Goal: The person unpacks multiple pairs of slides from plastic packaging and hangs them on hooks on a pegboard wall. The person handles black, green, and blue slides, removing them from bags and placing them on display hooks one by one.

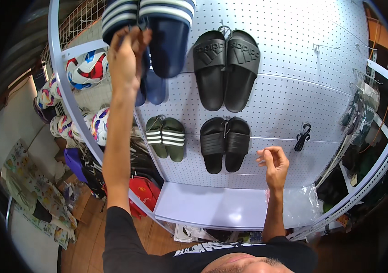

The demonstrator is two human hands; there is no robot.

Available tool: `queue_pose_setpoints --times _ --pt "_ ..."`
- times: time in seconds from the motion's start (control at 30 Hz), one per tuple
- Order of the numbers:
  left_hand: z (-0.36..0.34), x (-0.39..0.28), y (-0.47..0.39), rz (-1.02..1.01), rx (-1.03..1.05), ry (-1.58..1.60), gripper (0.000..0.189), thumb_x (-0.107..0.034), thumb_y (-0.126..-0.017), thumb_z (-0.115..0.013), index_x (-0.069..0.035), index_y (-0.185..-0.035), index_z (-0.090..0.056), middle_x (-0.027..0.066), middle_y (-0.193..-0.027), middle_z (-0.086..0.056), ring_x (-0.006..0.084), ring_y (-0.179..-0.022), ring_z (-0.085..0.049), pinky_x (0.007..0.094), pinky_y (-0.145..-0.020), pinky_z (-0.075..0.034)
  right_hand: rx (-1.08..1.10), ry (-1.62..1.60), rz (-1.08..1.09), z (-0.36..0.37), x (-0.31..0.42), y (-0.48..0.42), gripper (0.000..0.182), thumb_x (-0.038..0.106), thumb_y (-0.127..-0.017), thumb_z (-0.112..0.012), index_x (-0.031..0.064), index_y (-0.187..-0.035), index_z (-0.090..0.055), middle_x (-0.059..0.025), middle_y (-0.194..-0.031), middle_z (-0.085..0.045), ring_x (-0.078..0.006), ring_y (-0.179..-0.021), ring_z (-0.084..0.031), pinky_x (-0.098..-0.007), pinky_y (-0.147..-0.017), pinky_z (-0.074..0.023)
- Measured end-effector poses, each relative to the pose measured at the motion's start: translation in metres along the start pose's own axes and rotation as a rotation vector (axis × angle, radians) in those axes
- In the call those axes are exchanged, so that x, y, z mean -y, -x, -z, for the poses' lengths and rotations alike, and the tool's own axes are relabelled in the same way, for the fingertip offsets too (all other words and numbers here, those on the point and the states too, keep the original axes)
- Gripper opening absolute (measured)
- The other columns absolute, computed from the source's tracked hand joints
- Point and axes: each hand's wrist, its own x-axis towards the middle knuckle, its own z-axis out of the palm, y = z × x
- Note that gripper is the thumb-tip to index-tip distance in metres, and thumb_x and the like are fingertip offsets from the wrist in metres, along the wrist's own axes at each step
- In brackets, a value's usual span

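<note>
My left hand (127, 54) is raised to a pair of navy slide sandals (170, 44) with white stripes, at the top of the view. Its blurred fingers overlap the gap between the two sandals; whether they grip anything is hidden. Behind that wrist, part of a blue sandal (156, 87) shows. My right hand (276, 163) is in the air before the white pegboard (282, 105), fingers loosely bent and holding nothing. To its left hang ribbed black slides (225, 145), with larger black Adidas slides (227, 70) above. Small green slides (166, 140) with white stripes hang lower left.
Bare wire hooks (325, 47) stick out at upper right. Black plastic hangers (302, 138) hang right of my right hand. Below is a white shelf (211, 203) with clear plastic wrap (301, 201). A white metal upright (57, 51) and footballs (88, 70) stand left.
</note>
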Motion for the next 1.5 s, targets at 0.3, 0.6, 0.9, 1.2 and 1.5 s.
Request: queue_pose_setpoints --times 0.3,0.6,0.9,1.2,1.5 --pt "-0.097 0.021 -0.121 -0.042 0.099 -0.026 0.017 -0.013 -0.094 -0.051 0.001 -0.101 -0.058 0.0096 -0.094 -0.062 0.0199 -0.084 -0.064 0.0299 -0.081 -0.054 0.025 -0.059 -0.087 0.027 -0.021 -0.015 0.008 0.009 -0.094 -0.057 0.0014 -0.096 -0.058 -0.0099 -0.086 -0.069 -0.0121 -0.070 -0.064 -0.0234 -0.060 -0.0501" --pt "-0.196 0.060 -0.154 0.010 0.077 0.052 0.018 -0.004 -0.093 -0.047 0.005 -0.104 -0.057 0.0145 -0.097 -0.062 0.0218 -0.082 -0.065 0.0283 -0.076 -0.058 -0.018 -0.061 -0.134 0.074 -0.026 -0.027 0.009 0.010 -0.093 -0.059 0.0017 -0.096 -0.058 -0.0092 -0.086 -0.069 -0.0109 -0.069 -0.064 -0.0230 -0.058 -0.0506" --pt "-0.201 0.100 -0.213 -0.030 0.065 -0.004 0.010 -0.004 -0.089 -0.056 0.005 -0.091 -0.059 0.0119 -0.086 -0.061 0.0190 -0.072 -0.063 0.0248 -0.062 -0.054 -0.065 -0.071 -0.220 0.106 -0.033 -0.018 0.008 0.010 -0.092 -0.060 0.0018 -0.095 -0.058 -0.0089 -0.086 -0.069 -0.0102 -0.070 -0.065 -0.0222 -0.059 -0.0506" --pt "-0.181 0.166 -0.253 0.025 -0.089 0.177 0.005 0.011 -0.084 -0.058 0.010 -0.089 -0.056 0.0188 -0.090 -0.061 0.0269 -0.070 -0.064 0.0315 -0.065 -0.061 -0.092 -0.063 -0.308 0.129 -0.050 0.005 0.008 0.008 -0.092 -0.060 0.0015 -0.094 -0.058 -0.0092 -0.086 -0.069 -0.0097 -0.070 -0.064 -0.0213 -0.059 -0.0502" --pt "-0.158 0.201 -0.256 0.040 0.026 0.028 0.011 0.002 -0.087 -0.063 0.008 -0.095 -0.058 0.0167 -0.093 -0.064 0.0245 -0.080 -0.067 0.0319 -0.074 -0.061 -0.082 -0.048 -0.421 0.125 -0.066 0.024 0.008 0.009 -0.092 -0.060 0.0017 -0.094 -0.058 -0.0089 -0.086 -0.069 -0.0093 -0.071 -0.064 -0.0219 -0.059 -0.0504"
